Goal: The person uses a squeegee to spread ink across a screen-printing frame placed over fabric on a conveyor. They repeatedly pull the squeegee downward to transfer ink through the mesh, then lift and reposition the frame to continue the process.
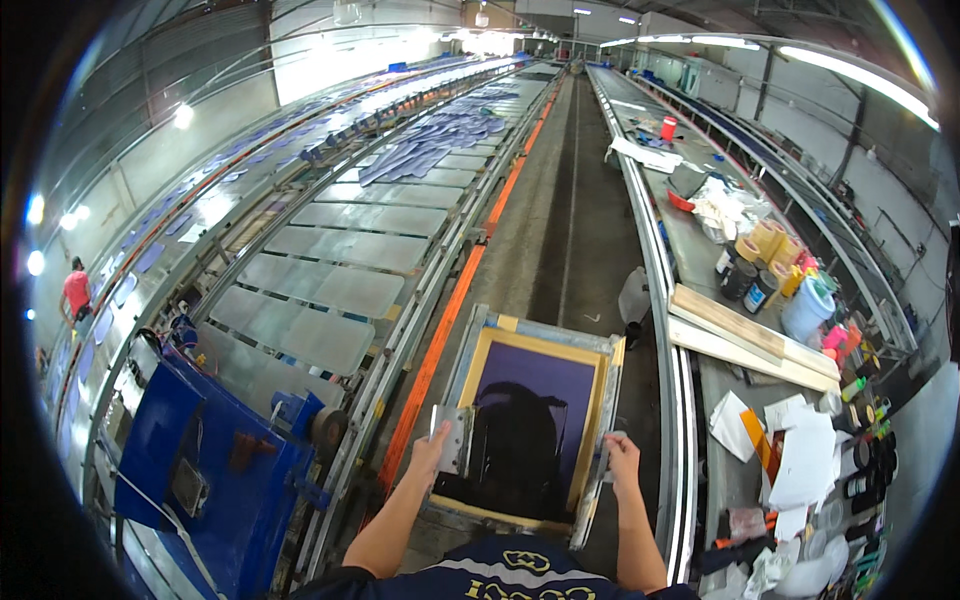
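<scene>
A screen printing frame (612, 372) hangs in front of my body over the aisle, its metal rails lined with yellow tape. Purple mesh (530, 368) fills its upper part; lower down is a large black patch (520, 440), and I cannot tell how much of it is ink and how much is reflection. At the left rail, my left hand (428, 452) is closed on a metal plate (456, 440) fixed to the frame. My right hand (622, 458) is closed round the right side of the frame, the fingers partly hidden.
A long printing table (300, 290) with pale panels and purple cloth pieces (430, 145) runs along my left, beside a blue machine (210, 470). On the right, a bench holds wooden boards (750, 335), ink tubs, a bucket (808, 308) and papers. A person (76, 290) stands far left.
</scene>
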Motion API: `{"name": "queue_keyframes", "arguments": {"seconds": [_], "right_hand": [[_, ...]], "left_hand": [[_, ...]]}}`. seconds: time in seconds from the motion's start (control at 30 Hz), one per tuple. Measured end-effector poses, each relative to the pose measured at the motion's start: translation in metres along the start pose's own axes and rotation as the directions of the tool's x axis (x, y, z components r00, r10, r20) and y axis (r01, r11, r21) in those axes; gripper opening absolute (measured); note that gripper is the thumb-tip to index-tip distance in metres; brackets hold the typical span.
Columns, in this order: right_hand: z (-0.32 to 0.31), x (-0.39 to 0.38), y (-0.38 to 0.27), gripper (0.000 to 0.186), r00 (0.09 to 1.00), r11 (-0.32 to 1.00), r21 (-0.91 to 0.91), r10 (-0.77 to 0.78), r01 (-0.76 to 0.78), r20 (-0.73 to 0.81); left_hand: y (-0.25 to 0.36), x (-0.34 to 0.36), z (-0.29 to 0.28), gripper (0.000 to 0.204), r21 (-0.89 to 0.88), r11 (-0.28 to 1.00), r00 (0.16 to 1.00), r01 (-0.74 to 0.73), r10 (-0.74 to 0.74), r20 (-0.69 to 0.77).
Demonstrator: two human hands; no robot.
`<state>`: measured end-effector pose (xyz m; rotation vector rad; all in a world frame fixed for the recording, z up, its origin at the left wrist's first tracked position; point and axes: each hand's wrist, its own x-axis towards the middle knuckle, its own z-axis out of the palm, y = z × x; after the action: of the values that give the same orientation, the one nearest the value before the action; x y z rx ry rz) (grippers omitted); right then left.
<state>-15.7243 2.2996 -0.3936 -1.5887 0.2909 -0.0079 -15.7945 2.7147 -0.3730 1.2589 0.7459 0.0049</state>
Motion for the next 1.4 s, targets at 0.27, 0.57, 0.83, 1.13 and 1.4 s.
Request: {"name": "queue_keyframes", "arguments": {"seconds": [0.27, 0.57, 0.83, 1.13, 1.4], "right_hand": [[0.059, 0.185, -0.054, 0.013, 0.996, 0.994, -0.067, -0.083, 0.084, 0.015], [0.122, 0.443, -0.108, 0.013, 0.998, 0.991, -0.123, -0.053, 0.056, 0.027], [0.190, 0.600, -0.177, 0.015, 0.994, 0.972, -0.206, -0.113, 0.112, 0.007], [0.219, 0.803, -0.175, 0.012, 0.981, 0.972, -0.222, -0.111, 0.074, -0.159], [0.236, 1.061, -0.223, 0.014, 0.984, 0.986, -0.067, -0.159, 0.154, -0.076]], "left_hand": [[0.070, 0.144, 0.078, 0.061, -0.039, 0.999, 0.998, 0.036, -0.038, -0.054], [0.190, 0.352, 0.205, 0.058, -0.016, 0.991, 0.990, -0.130, 0.129, -0.064], [0.314, 0.513, 0.273, 0.070, 0.071, 0.997, 0.998, 0.038, -0.042, 0.056], [0.389, 0.706, 0.415, 0.072, 0.114, 0.993, 0.998, -0.031, 0.024, 0.059], [0.444, 0.887, 0.547, 0.069, 0.028, 1.000, 0.999, -0.014, 0.015, -0.051]]}}
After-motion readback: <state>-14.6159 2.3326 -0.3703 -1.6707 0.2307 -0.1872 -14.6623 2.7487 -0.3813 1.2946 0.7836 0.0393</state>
